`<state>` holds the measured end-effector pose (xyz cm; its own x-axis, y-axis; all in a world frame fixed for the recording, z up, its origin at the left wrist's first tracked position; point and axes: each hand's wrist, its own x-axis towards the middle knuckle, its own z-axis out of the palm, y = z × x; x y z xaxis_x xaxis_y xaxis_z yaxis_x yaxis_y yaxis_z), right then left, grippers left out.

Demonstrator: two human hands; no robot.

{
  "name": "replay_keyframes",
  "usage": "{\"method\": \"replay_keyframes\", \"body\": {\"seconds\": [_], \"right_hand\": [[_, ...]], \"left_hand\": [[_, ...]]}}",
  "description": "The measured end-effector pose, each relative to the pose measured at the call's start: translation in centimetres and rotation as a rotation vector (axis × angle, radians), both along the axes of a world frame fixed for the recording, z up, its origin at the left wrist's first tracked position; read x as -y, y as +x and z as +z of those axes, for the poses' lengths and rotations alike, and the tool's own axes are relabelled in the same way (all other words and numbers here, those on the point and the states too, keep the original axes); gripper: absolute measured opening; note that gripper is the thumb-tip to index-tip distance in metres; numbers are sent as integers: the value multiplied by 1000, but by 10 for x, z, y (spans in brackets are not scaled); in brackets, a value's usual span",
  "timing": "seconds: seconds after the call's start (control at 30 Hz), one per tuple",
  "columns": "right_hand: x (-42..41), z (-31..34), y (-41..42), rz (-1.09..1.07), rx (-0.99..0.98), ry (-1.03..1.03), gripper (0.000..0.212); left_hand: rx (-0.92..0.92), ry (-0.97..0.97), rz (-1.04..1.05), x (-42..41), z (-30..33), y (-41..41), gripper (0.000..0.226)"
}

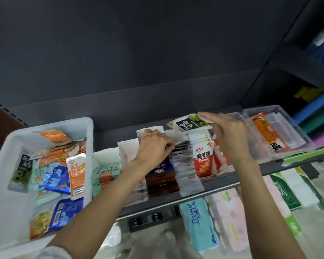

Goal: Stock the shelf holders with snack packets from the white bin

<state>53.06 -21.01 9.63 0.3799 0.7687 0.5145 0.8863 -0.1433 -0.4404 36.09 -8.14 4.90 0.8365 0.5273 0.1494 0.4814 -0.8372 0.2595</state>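
Dark grey shelf (221, 181) carrying white bin (0, 165) of packets at left, left hand (153, 146) pinching dark packets (180, 146) in holder, right hand (226, 133) holding black packet (187, 124) above row, clear tray (288, 116) sitting right, tissue packs (198, 221) lying below

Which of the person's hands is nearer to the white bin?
Left. The left hand is in the holders just right of the white bin; the right hand holds a black-and-white packet farther right.

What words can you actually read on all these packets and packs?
"魔芋爽" on the red snack packet standing at the front of its holder.
"Baimei" on the blue tissue pack on the shelf below.
The black-and-white packet held by the right hand carries large characters, upside down and unclear.
Print on the packets in the white bin is too blurred.
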Motion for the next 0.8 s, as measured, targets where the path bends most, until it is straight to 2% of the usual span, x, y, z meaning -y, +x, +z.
{"method": "replay_keyframes", "body": {"seconds": [0.13, 0.33, 0.5, 0.67, 0.73, 0.8], "right_hand": [[-29, 0, -3, 65, 252, -235, 46], [-63, -22, -11, 266, 255, -549, 45], [-67, -39, -14, 245, 350, -666, 48], [-67, -38, -18, 198, 297, -674, 40], [-62, -37, -16, 202, 156, -595, 36], [-51, -31, -22, 192, -62, -368, 35]], "left_hand": [[42, -32, -4, 0, -6, -3, 21], [89, 0, 2, 0, -14, -4, 17], [126, 11, 12, 0, -20, -5, 13], [158, -10, 16, 1, -18, -9, 21], [239, -45, 34, 1, -12, -16, 21], [346, -78, 79, 0, -1, -30, 20]]}}
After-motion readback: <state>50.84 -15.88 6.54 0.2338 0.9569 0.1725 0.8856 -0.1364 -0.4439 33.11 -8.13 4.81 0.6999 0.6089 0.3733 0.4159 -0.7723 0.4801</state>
